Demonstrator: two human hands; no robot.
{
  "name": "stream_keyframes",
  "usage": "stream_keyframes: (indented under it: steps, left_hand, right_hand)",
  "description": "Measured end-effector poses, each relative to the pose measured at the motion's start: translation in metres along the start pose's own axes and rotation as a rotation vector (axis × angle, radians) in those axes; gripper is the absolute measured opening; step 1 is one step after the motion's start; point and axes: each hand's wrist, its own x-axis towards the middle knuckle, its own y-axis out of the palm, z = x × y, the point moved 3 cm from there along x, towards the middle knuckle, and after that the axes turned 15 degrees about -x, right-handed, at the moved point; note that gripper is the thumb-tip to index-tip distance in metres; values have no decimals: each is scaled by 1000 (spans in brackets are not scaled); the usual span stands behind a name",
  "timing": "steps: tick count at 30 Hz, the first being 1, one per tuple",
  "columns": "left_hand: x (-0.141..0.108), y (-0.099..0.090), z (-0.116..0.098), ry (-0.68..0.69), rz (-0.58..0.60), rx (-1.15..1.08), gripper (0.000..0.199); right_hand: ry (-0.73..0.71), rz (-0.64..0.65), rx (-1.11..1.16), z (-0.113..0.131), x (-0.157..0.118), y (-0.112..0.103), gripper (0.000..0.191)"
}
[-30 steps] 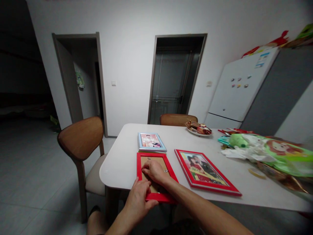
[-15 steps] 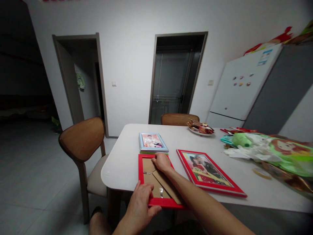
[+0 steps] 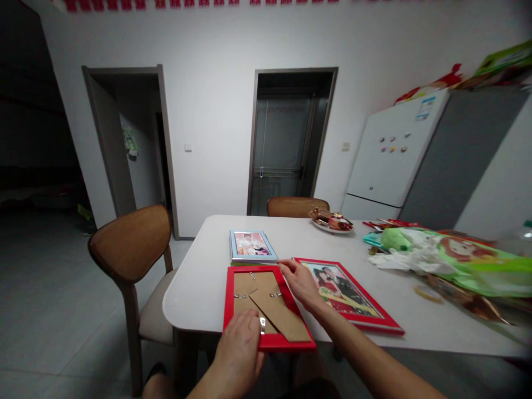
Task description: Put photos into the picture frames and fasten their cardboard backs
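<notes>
A red picture frame (image 3: 229,299) lies face down at the table's near edge, its brown backing board showing metal clips and a slanted stand flap (image 3: 286,318). My left hand (image 3: 241,346) grips its lower left corner, fingers bent over the backing and thumb hidden. At the top right corner, the fingers of my right hand (image 3: 301,284) close on the rim; the exact contact is partly hidden. To the right, a second red picture frame (image 3: 366,318) lies face up with a photo of two people. Behind, a light blue picture frame (image 3: 253,259) rests on something green-edged.
The white table (image 3: 191,288) has a rounded left corner. A plate (image 3: 332,228) of wrapped items stands at the back. Green packaging and crumpled white paper (image 3: 411,260) cover the right side. One wooden chair (image 3: 133,244) stands left, another chair (image 3: 297,206) behind.
My right hand has moved from over the backing to the frame's top right corner, uncovering the clips and flap. My left fingers have shifted further onto the backing. The camera view has tilted up slightly.
</notes>
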Motion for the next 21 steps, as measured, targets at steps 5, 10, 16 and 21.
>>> stream_keyframes:
  steps: [5, 10, 16, 21]
  left_hand:
    - [6, -27, -29, 63, -342, -448, 40]
    - [26, -13, -57, 71, -484, -895, 27]
    - [65, 2, -72, 128, -426, -1344, 51]
    - [91, 40, -53, -133, -313, -1469, 39]
  right_hand:
    - [322, 191, 469, -16, -37, 2, 42]
    - [397, 447, 959, 6, -79, 34, 41]
    - [392, 35, 957, -20, -51, -32, 43]
    - [507, -38, 599, -75, -19, -106, 57]
